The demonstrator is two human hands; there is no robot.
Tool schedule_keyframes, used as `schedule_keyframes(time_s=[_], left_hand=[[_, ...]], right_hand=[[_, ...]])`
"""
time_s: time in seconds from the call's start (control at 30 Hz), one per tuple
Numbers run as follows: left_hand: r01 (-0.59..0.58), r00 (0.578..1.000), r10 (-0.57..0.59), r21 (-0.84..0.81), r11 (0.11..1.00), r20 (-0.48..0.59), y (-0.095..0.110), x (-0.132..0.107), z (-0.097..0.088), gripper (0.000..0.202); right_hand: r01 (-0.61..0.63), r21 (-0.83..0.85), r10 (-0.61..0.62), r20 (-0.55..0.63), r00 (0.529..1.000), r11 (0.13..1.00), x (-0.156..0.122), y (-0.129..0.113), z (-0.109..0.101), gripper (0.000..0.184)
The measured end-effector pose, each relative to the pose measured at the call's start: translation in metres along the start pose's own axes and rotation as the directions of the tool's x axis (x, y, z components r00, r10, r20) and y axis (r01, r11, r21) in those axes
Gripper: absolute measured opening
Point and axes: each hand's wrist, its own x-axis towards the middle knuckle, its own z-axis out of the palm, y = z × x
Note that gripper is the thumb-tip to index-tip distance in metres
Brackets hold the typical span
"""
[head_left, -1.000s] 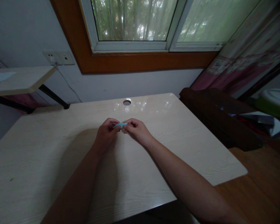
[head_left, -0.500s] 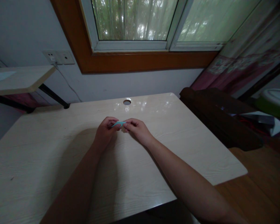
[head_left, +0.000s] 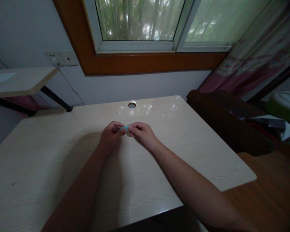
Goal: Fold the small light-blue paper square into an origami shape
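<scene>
A small, thin turquoise piece [head_left: 123,128], which looks like folded paper, is held between my two hands just above the pale wood-grain desk [head_left: 183,145]. My left hand [head_left: 111,131] pinches its left end between thumb and fingers, the other fingers curled behind. On the opposite end, the thumb and fingertips of my right hand [head_left: 140,130] are closed. Both hands are close together, and the fingers cover much of the piece, so its full shape is hidden.
A round cable hole [head_left: 131,105] lies beyond my hands near the desk's back edge. At left, a raised shelf [head_left: 24,80] stands on black legs. Dark wooden furniture [head_left: 222,119] with items on it stands to the right, below the curtain [head_left: 234,67].
My left hand has shifted slightly right, toward my right hand. Less of the turquoise piece shows between the fingers. My right hand has barely moved.
</scene>
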Motion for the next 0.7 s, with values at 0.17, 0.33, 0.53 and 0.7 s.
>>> schedule_keyframes(time_s=[0.17, 0.33, 0.53, 0.7], left_hand=[[0.005, 1.000, -0.006, 0.036, 0.999, 0.029, -0.0006, 0.0003, -0.0003, 0.027], [0.012, 0.998, -0.017, 0.098, 0.995, 0.053, -0.0017, 0.0006, -0.0004, 0.026], [0.026, 0.997, -0.031, 0.074, 0.997, 0.069, 0.0003, 0.0018, 0.0000, 0.025], [0.043, 0.998, -0.046, 0.073, 0.996, 0.052, 0.0005, 0.0028, -0.0007, 0.026]], right_hand=[[0.001, -0.054, -0.002, -0.016, 1.000, 0.999, -0.0007, -0.0003, 0.0000, 0.022], [-0.001, -0.123, -0.003, -0.032, 0.999, 0.992, -0.0022, -0.0003, 0.0003, 0.023], [0.006, -0.072, -0.008, -0.018, 1.000, 0.997, -0.0017, -0.0002, 0.0010, 0.027], [0.014, -0.012, -0.015, -0.047, 0.999, 1.000, -0.0006, -0.0008, 0.0005, 0.035]])
